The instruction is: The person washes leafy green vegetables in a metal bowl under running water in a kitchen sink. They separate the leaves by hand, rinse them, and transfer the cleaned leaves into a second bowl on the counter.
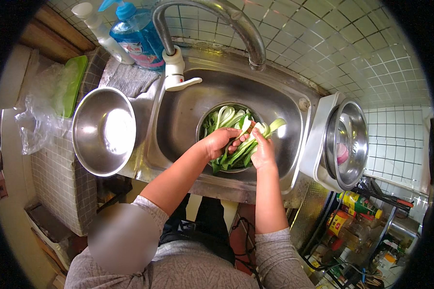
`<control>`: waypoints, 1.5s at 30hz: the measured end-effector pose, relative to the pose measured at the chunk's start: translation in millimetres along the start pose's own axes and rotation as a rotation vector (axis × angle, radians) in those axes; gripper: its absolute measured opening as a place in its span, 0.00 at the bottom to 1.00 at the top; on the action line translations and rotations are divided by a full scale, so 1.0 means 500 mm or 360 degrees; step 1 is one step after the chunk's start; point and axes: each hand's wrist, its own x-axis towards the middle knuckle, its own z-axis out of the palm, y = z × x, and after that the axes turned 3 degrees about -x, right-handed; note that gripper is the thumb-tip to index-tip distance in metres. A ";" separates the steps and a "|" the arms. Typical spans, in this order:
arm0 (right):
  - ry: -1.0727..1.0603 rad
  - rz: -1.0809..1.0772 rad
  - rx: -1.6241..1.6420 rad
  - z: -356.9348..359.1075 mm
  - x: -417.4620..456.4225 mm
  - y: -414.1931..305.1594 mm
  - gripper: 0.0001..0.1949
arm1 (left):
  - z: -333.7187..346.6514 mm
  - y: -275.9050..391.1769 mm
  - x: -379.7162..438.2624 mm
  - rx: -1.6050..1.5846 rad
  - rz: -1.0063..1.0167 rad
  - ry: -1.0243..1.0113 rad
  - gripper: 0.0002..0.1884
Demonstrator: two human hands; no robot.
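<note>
Both hands are over a round metal bowl [199,130] of leafy greens [226,116], which stands in the stainless steel sink [181,108]. My left hand [222,142] pinches a pale-stemmed leaf [245,124] between thumb and fingers. In my right hand [263,150] is a bunch of bok choy stalks [262,129], its pale ends pointing up and to the right. The two hands are close together, and long green leaves hang below them into the bowl. Some fingertips of my right hand are hidden by the stalks.
A steel bowl [90,133] sits left of the sink; stacked metal bowls [363,144] in a white basin [316,144] stand right. Behind are the curved faucet [235,18], its white lever [184,85], a blue soap bottle [139,39] and a grey cloth [132,79]. Bottles [358,204] fill the lower right.
</note>
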 end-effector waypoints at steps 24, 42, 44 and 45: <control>0.0086 -0.0231 -0.0820 0.158 -0.087 -0.046 0.13 | 0.058 -0.005 -0.110 0.1328 0.0949 0.0123 0.25; -0.0580 -0.0396 -0.1118 0.294 -0.068 0.061 0.09 | -0.257 0.140 -0.588 0.1947 0.0686 0.1999 0.26; -0.0257 -0.0392 -0.1237 0.172 -0.027 0.060 0.08 | -0.216 0.140 -0.558 0.2182 0.0669 0.2176 0.40; -0.0120 -0.0251 -0.1482 0.123 -0.021 0.048 0.07 | -0.179 0.140 -0.540 0.2339 0.0770 0.2377 0.44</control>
